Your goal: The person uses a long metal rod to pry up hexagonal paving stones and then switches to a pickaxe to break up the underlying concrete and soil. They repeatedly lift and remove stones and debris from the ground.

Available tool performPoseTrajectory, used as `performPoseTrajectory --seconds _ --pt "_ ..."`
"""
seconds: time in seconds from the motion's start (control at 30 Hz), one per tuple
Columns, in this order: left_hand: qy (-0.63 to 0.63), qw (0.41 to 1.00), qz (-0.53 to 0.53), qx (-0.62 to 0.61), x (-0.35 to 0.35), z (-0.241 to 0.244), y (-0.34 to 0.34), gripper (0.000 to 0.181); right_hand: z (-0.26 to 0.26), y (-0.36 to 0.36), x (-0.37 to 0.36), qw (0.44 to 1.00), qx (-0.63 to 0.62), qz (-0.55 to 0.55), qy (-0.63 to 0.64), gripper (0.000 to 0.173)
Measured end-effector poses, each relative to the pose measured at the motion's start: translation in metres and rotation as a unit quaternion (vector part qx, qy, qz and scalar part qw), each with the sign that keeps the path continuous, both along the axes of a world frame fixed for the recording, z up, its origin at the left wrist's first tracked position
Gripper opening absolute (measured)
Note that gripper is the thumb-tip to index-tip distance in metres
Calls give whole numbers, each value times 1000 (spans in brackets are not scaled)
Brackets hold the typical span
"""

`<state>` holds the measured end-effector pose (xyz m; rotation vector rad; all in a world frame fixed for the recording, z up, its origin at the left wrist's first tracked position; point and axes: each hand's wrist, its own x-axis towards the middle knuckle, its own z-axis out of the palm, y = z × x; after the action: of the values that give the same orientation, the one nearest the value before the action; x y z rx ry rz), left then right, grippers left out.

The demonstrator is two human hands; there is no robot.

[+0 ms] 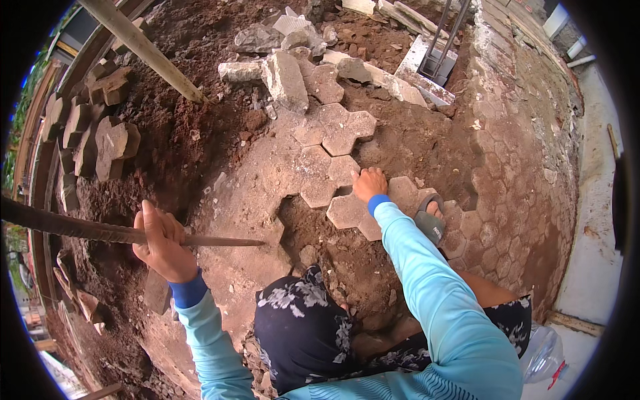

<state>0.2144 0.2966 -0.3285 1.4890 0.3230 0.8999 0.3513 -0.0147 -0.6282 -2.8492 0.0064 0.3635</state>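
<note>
My left hand (165,245) is closed around a ribbed steel bar (90,227), which lies nearly level across the view. Its tapered end points right, over dusty ground. My right hand (370,184) rests on a three-lobed concrete paving block (347,211), thumb reaching left onto a neighbouring paving block (320,175). The fingers bend downward and their tips are hidden, so whether they grip the block is unclear. A narrow dark gap shows between the two blocks. Just left of and below them is a dug-out hollow of bare soil (315,235).
Loose paving blocks (116,145) are piled at left beside a slanting pole (150,55). Broken concrete (285,80) lies ahead, near a footing with upright steel bars (440,50). My sandalled foot (431,217) stands on pavers at right. A clear plastic bottle (542,352) lies at lower right.
</note>
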Motion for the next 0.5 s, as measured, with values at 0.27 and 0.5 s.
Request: performPoseTrajectory --seconds 0.27,0.5 --pt "0 1000 18 -11 -1 -5 -6 39 76 51 -95 976 -37 69 -204 32" --pt "-30 999 20 21 -16 -9 14 42 109 32 -112 971 17 239 -9 89"
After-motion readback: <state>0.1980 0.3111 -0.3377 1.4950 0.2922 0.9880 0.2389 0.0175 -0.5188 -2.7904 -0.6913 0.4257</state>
